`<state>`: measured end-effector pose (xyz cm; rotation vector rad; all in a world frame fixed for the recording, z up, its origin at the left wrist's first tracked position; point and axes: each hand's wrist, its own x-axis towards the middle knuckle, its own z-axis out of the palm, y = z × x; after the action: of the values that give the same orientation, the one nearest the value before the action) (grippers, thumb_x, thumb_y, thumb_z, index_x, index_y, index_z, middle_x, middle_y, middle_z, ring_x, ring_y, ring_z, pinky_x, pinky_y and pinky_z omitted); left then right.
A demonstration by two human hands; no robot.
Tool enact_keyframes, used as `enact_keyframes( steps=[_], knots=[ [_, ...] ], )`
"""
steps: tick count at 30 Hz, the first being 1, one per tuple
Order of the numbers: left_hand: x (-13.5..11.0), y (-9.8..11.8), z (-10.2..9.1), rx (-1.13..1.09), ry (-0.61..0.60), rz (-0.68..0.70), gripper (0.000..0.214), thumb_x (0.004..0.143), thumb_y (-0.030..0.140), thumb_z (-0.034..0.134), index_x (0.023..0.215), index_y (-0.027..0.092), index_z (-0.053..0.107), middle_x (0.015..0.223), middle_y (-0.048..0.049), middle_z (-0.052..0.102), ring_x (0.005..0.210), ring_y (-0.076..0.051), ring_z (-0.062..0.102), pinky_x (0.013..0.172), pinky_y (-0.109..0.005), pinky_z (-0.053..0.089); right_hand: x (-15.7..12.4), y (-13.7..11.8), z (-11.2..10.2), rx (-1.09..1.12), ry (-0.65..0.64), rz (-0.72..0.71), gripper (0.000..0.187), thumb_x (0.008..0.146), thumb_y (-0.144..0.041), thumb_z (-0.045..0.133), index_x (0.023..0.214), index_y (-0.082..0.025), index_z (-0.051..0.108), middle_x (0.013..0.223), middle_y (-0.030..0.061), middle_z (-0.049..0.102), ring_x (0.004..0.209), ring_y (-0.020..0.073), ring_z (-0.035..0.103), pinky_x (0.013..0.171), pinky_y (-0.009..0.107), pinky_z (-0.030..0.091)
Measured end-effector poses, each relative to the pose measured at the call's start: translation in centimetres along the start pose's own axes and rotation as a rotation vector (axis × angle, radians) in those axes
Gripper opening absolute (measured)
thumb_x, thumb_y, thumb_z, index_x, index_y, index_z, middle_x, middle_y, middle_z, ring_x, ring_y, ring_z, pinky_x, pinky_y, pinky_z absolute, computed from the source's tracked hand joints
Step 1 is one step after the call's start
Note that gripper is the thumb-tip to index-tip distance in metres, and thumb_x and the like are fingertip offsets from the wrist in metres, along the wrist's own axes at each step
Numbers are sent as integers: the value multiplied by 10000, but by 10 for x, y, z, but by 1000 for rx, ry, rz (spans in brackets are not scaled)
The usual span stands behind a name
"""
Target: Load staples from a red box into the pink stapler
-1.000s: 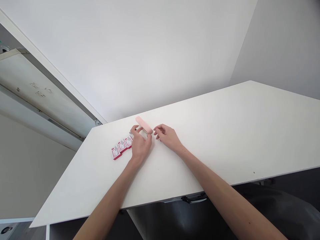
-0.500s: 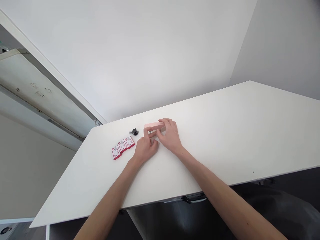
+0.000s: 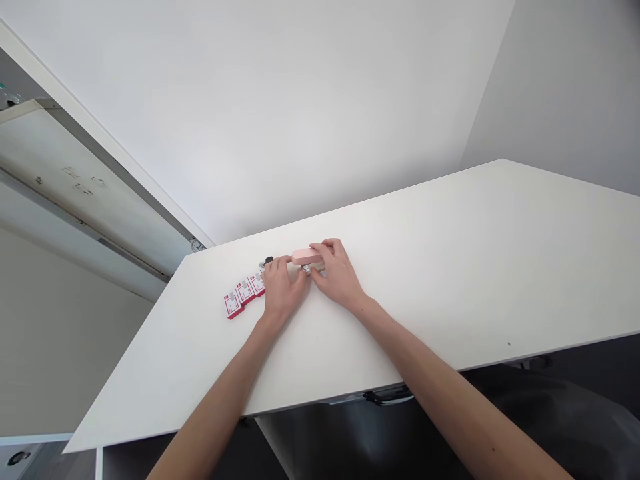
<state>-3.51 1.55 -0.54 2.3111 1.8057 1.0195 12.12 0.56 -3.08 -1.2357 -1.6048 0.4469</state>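
The pale pink plastic stapler (image 3: 306, 257) lies on the white flat table (image 3: 450, 267), near its far edge and a little left of the middle, with its long side turned almost across the view. The right hand (image 3: 340, 277) lies over the right half of it. Its fingers are bent down on the pink top and the thumb is at the near side, so this hand grips the stapler. A small silver metal part (image 3: 307, 269) shows under the pink body, between the two hands.

The left hand (image 3: 280, 290) rests on the table just beside the left end of the stapler. Its fingers are curled and the tips touch this end, but I cannot tell if they really pinch it.

Three small red-and-white cardboard boxes (image 3: 244, 293) lie in a row just left of the left hand, touching one another. A small black object (image 3: 269, 261) is just behind the left fingers, partly hidden.
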Motion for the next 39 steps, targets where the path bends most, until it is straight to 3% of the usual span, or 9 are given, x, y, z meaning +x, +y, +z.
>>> enact_keyframes(
  steps=[4,9,20,27,36,39],
  knots=[
    [0,2,-1,-25,-109,120,162,959,270,532,1023,234,676,1045,-79,737,1097,-313,593,1002,-497,426,0,1,0,19,-8,32,454,919,-219,578,1372,-243,572,1367,144,483,1267,308,537,1033,480,528],
    [0,5,-6,-111,-152,138,153,978,267,523,999,234,670,939,-49,730,960,-265,612,902,-419,463,0,-1,-2,17,-13,32,408,952,-260,576,1359,-244,568,1345,136,516,1262,308,532,1035,470,521],
    [0,4,-7,-114,-110,169,217,1005,346,511,881,233,649,872,-46,716,899,-244,606,819,-375,474,0,-4,-5,79,-21,57,326,1020,-384,544,1320,-256,544,1324,124,575,1233,309,547,987,471,525],
    [0,5,-7,-95,-77,203,276,997,359,552,782,233,669,734,-25,691,821,-232,587,820,-374,469,0,-5,-6,138,-11,80,330,1020,-394,529,1307,-231,528,1349,123,578,1228,302,530,1041,484,485],
    [-3,6,-8,-129,-96,150,241,992,386,591,1022,270,800,878,-33,783,937,-250,648,869,-386,489,0,-8,-7,215,-7,122,352,1026,-420,506,1318,-224,503,1394,137,556,1274,292,520,1067,482,469],
    [-4,8,-8,-107,-131,194,243,992,394,606,1038,271,811,844,-41,773,896,-248,653,852,-385,486,1,-11,-9,320,-18,180,371,1045,-464,470,1328,-225,480,1406,137,542,1276,270,531,1040,446,484]
  ],
)
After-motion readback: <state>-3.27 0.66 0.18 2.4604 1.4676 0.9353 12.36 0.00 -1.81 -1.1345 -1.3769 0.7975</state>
